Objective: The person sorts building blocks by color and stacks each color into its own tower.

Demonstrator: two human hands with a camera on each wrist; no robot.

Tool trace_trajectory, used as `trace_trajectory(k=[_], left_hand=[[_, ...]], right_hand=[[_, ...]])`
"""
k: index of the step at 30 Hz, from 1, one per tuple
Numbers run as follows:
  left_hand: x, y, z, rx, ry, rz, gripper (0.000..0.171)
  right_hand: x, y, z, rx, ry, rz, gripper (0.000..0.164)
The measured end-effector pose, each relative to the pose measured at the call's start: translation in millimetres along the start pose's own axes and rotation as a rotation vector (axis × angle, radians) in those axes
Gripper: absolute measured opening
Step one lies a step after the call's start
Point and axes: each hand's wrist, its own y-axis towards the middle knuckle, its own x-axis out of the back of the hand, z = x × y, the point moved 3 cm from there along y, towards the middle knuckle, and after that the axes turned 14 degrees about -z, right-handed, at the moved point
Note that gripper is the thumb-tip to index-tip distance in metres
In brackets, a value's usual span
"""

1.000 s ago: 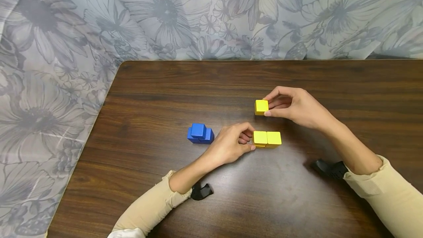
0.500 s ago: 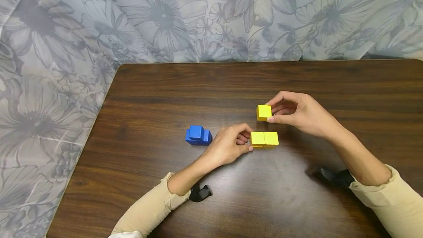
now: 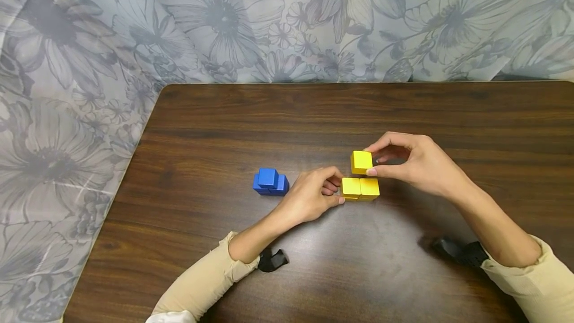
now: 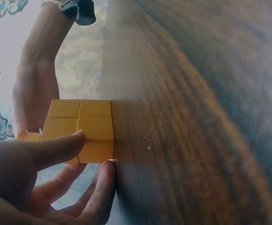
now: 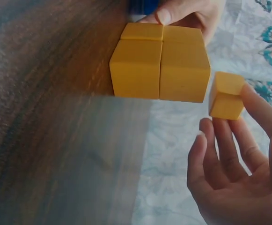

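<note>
Two layers of yellow blocks [image 3: 360, 188] stand on the table, two side by side in each layer, as the right wrist view shows. My left hand [image 3: 309, 194] pinches their left end, with the thumb [image 4: 63, 149] along the near side and fingers opposite. Between thumb and fingertips, my right hand [image 3: 419, 166] holds another yellow cube [image 3: 361, 162]. That cube [image 5: 227, 95] is higher than the stack's top and apart from it, toward its far side in the head view.
Left of the left hand is a group of blue blocks [image 3: 270, 182], one resting on top of others. The dark wooden table [image 3: 215, 128] ends at a floral cloth [image 3: 224, 19] behind and on the left. Black wrist devices [image 3: 271, 260] hang beneath both sleeves.
My right hand has brought its yellow cube nearer to the body and slightly right, closer to the stack. The left hand and the stacked blocks have stayed in place.
</note>
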Motion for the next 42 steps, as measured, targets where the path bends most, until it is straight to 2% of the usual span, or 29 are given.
trace_trajectory(k=[6,17,30,36,42], left_hand=[[0.5,0.8,0.2,0.005,-0.012,0.000,0.027],[0.5,0.2,-0.2,0.009,-0.049,-0.010,0.026],[-0.4,0.2,0.3,0.010,-0.045,-0.004,0.027],[-0.7,-0.5,1.0,0.014,-0.044,-0.006,0.027],[-1.4,-0.2,-1.1,0.015,-0.053,-0.002,0.027]], right_hand=[[0,-7,-1,-0.003,-0.001,0.000,0.030],[-2,-16,0,0.089,0.026,0.057,0.029],[-6,-21,-3,0.124,0.028,0.062,0.031],[-8,-25,-2,0.181,-0.020,0.070,0.033],[-7,-28,-3,0.178,-0.046,0.053,0.032]])
